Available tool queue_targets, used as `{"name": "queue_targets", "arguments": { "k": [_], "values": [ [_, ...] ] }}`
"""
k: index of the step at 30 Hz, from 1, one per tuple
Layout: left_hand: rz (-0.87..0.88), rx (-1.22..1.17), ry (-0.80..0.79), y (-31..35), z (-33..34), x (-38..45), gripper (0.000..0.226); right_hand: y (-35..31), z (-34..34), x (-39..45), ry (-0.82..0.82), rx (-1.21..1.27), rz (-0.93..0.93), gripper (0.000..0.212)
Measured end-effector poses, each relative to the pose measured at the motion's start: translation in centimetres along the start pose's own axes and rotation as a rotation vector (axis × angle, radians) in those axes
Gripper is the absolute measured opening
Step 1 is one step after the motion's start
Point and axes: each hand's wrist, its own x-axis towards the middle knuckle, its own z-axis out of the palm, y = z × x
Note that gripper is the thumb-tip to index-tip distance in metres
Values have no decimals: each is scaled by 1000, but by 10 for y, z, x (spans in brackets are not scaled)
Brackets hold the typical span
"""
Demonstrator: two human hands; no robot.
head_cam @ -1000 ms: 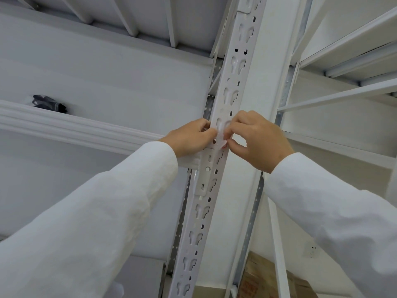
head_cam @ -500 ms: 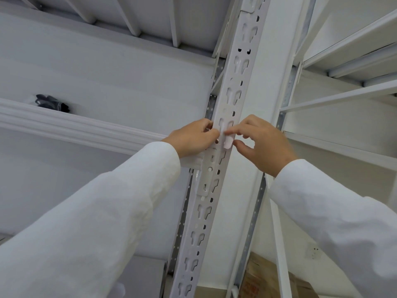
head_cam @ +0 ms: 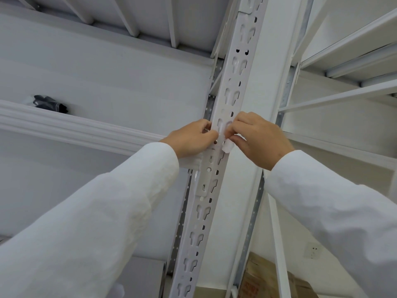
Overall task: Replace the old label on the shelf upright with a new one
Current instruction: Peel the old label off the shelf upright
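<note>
Since the earlier frame, right hand (head_cam: pixel 261 137) has drawn closer, fingers curled, now pinching the white label (head_cam: pixel 226 140). Left hand (head_cam: pixel 191 137), fingertips pressed together, grips the slotted shelf upright's (head_cam: pixel 217 181) left edge. Label sits on the upright's face, lower end lifted clear. Open room lies right of the upright.

The label (head_cam: pixel 226 137) on the shelf upright (head_cam: pixel 233 91) is white on white and partly covered by the fingertips of the left hand (head_cam: pixel 191 137) and right hand (head_cam: pixel 261 139), so its outline and any print cannot be read. The upright and both sleeves run off the frame edges. The dark object (head_cam: pixel 50 103) on the shelf beam (head_cam: pixel 71 127) is too small to identify, and the cardboard boxes (head_cam: pixel 272 280) are cut off at the bottom edge.
</note>
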Motion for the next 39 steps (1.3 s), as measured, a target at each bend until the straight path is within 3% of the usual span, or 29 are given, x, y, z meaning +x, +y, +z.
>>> {"name": "queue_targets", "arguments": {
  "k": [5,9,13,17,27,33,36,39],
  "values": [
    [-11,8,1,2,-1,-1,38,1,6,-3,-34,-21,9,7],
    [-12,11,-3,1,0,-2,40,1,10,-10,45,57,39,7],
    [-13,8,-11,2,-1,-2,26,1,12,-16,97,86,69,11],
    [-12,16,-6,3,-1,-4,36,-2,15,-18,178,152,158,21],
    [-11,22,-18,1,0,-5,67,-4,14,-13,122,113,143,5],
    [-22,28,-16,-1,0,-3,58,-6,15,-14,42,105,133,7],
    [-18,33,-18,-1,0,-3,56,-4,16,-23,72,94,82,7],
    [-14,22,-16,-1,0,-3,57,-3,15,-27,118,93,56,20]
  ]
}}
